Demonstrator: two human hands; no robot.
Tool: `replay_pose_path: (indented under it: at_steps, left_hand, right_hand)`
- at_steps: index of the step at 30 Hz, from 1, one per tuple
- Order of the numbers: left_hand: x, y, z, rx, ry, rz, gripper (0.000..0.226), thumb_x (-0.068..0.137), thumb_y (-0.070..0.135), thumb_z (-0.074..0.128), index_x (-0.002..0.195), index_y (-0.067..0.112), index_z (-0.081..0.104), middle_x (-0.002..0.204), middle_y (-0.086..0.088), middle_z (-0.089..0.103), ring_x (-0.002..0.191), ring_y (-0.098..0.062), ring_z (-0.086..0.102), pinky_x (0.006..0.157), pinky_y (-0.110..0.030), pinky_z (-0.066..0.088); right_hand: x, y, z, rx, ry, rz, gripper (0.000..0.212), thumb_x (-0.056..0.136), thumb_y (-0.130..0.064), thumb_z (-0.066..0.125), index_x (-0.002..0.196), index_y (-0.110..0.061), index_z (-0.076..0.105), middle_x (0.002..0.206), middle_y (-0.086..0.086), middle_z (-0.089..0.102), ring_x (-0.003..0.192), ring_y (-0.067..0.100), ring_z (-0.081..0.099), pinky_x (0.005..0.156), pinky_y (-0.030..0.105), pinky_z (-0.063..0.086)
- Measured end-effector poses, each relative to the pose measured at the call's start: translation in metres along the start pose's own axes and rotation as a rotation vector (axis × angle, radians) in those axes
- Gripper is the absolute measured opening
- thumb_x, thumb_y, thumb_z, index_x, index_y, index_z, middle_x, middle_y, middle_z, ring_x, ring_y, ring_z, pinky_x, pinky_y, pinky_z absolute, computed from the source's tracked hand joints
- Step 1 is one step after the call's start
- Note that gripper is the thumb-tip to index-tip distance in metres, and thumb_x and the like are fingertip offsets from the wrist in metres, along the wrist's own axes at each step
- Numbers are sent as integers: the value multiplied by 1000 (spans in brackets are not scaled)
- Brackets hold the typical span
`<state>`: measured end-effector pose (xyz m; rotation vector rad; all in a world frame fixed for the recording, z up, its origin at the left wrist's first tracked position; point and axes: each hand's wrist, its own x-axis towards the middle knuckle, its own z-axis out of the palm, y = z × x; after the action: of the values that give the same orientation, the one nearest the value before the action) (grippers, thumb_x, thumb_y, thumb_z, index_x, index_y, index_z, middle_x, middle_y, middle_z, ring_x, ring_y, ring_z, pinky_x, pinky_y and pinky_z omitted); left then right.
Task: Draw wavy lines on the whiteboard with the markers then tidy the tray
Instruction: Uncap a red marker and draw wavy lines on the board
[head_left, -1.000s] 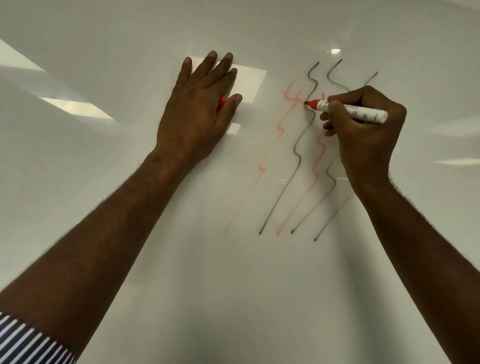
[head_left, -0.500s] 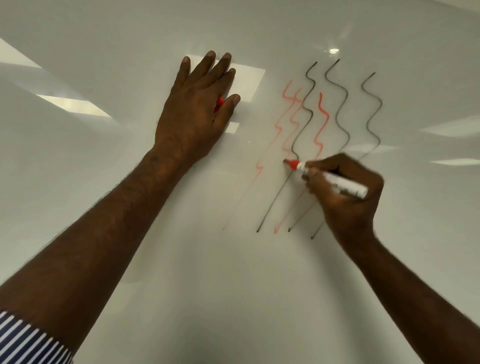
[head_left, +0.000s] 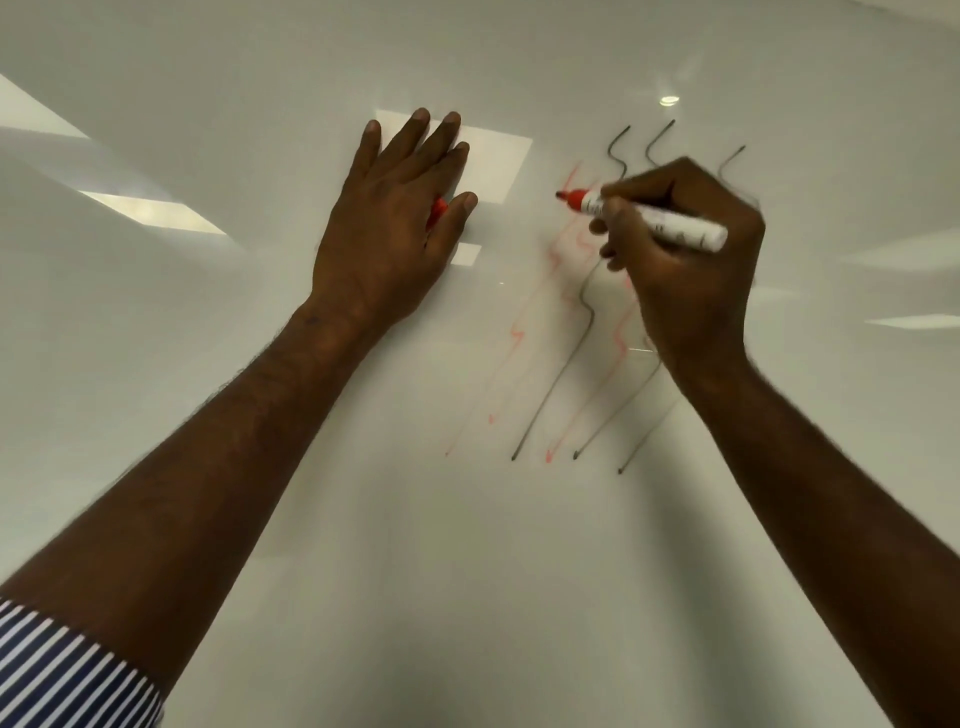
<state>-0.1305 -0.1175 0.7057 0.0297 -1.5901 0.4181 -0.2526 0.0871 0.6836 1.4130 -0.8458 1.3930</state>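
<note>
Drawing another red wave on the board

Starting near the top: right hand (head_left: 685, 260) grips the white-barrelled red marker (head_left: 649, 218), tip at the glossy white whiteboard (head_left: 467, 571). Judgement: keep light steady pressure, even curves, clear of neighbouring lines. Left hand (head_left: 389, 234) presses flat, fingers straight, a red cap (head_left: 438, 213) peeking under it. Count: three dark grey wavy lines (head_left: 587, 322), roughly four faint red wavy lines (head_left: 517, 338), one marker. No tray in view.

A red cap (head_left: 438, 212) peeks from under the left hand (head_left: 395, 223); the right hand (head_left: 685, 260) hides wavy lines (head_left: 587, 312).
</note>
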Motion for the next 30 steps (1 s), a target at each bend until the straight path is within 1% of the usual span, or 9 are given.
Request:
replay_pose_path:
  at_steps: [5, 9, 13, 14, 17, 21, 25, 28, 30]
  left_hand:
    - [-2, 1, -1, -6, -5, -8, 55, 106, 41, 31, 149, 11, 46, 161, -3, 35, 152, -18, 24, 126, -45, 10]
    - [-1, 1, -1, -14, -1, -9, 55, 106, 42, 31, 149, 12, 46, 160, -3, 35, 152, -18, 24, 126, -45, 11]
    - [-3, 1, -2, -36, 1, -11, 54, 106, 42, 31, 148, 11, 47, 160, -3, 36, 152, -18, 25, 126, -45, 11]
    - [-4, 1, -2, -45, 2, -11, 54, 106, 41, 32, 147, 11, 48, 159, -3, 37, 152, -18, 25, 126, -45, 11]
    - [-7, 3, -4, -67, 23, -12, 51, 106, 39, 36, 145, 10, 51, 158, -4, 39, 151, -18, 28, 126, -44, 12]
    - [-17, 6, -4, -94, 40, -39, 49, 106, 39, 37, 142, 11, 55, 156, -5, 42, 149, -19, 31, 126, -45, 14]
    - [-44, 14, -3, -171, 83, -109, 46, 107, 36, 41, 144, 12, 52, 156, -5, 43, 148, -19, 34, 126, -43, 18]
    - [-73, 24, -7, -384, 155, -253, 46, 107, 37, 40, 143, 12, 53, 155, -4, 45, 146, -22, 38, 124, -44, 24]
    - [-93, 36, -13, -550, 220, -335, 43, 107, 26, 40, 141, 4, 54, 152, -10, 48, 143, -22, 43, 123, -46, 25]
  right_hand:
    - [20, 15, 10, -50, 24, 70, 14, 90, -22, 73, 91, -7, 74, 85, 1, 76, 76, 22, 74, 63, 50, 58]
    - [-3, 10, 13, -136, -113, -19, 11, 91, -15, 73, 91, -4, 74, 86, -8, 73, 74, 8, 70, 64, 31, 56]
    - [-29, 8, 5, -70, -58, 25, 5, 89, -9, 73, 86, -5, 75, 84, -4, 74, 75, 15, 72, 63, 38, 55]
    - [-40, 6, 3, -50, -71, 26, 3, 87, -5, 73, 84, -4, 74, 83, -3, 74, 75, 13, 71, 62, 34, 53]
    - [-82, -6, -1, -103, -273, -8, 6, 84, -3, 73, 80, -6, 74, 79, -3, 72, 70, 6, 66, 63, 20, 46]
    - [-121, -26, -7, -66, -440, 56, 5, 83, -6, 73, 82, -11, 75, 77, -8, 71, 65, 11, 65, 58, 23, 45]
    - [-145, -48, -20, 76, -312, 229, 6, 86, -10, 74, 91, -13, 73, 76, -6, 71, 62, 18, 64, 54, 32, 48]
    - [-161, -58, -29, 177, -209, 348, 9, 85, -9, 75, 93, -14, 74, 82, -4, 72, 69, 23, 68, 60, 45, 54]
    - [-172, -65, -34, 233, -171, 416, 12, 86, -9, 74, 96, -14, 75, 86, 1, 74, 73, 29, 70, 60, 48, 56]
